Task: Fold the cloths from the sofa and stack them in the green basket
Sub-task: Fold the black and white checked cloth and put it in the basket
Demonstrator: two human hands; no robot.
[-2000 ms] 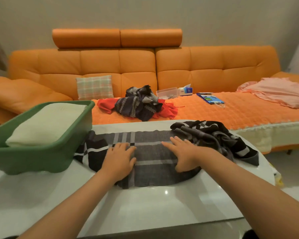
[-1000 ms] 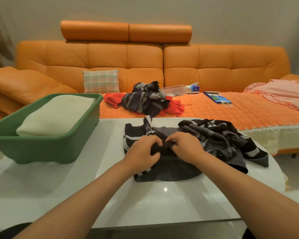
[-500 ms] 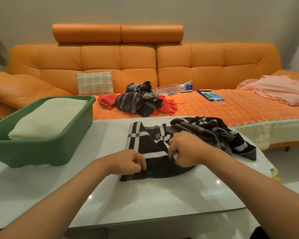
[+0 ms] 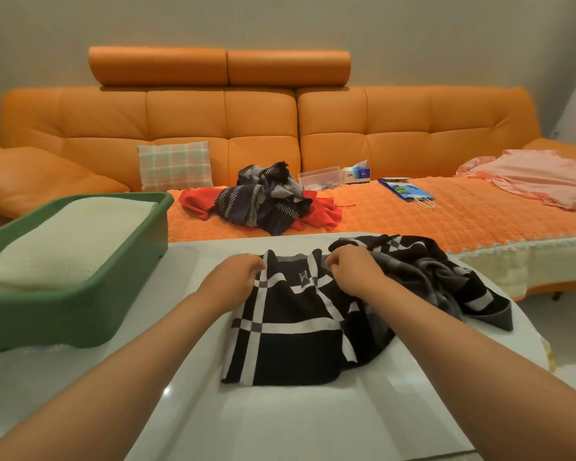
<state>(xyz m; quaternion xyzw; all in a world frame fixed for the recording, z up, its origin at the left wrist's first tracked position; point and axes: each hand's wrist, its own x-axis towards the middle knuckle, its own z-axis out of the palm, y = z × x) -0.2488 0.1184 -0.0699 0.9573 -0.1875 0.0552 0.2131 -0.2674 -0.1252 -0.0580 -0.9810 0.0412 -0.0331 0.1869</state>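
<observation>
Since half a second ago, both my hands have moved from the near part of the folded panel up to its far edge. Closest to me is the bare white counter [image 4: 280, 424]. On it the black checked cloth [image 4: 290, 337] lies flat, dark side up, stretching away to my knuckles. My left hand [image 4: 235, 277] pinches the far left corner with curled fingers. My right hand [image 4: 354, 269] pinches the far edge just beside the loose remainder [image 4: 446, 277], bunched to its right. So the cloth's long axis runs off rightward. I judge the next fold must bring that heap over the panel, and my right hand is the nearer one. Left of my left hand stands the green basket [image 4: 80, 314] with a folded cream cloth [image 4: 67, 241] inside. Beyond both hands, a dark pile [image 4: 263, 201] waits on the sofa [image 4: 413, 128].
</observation>
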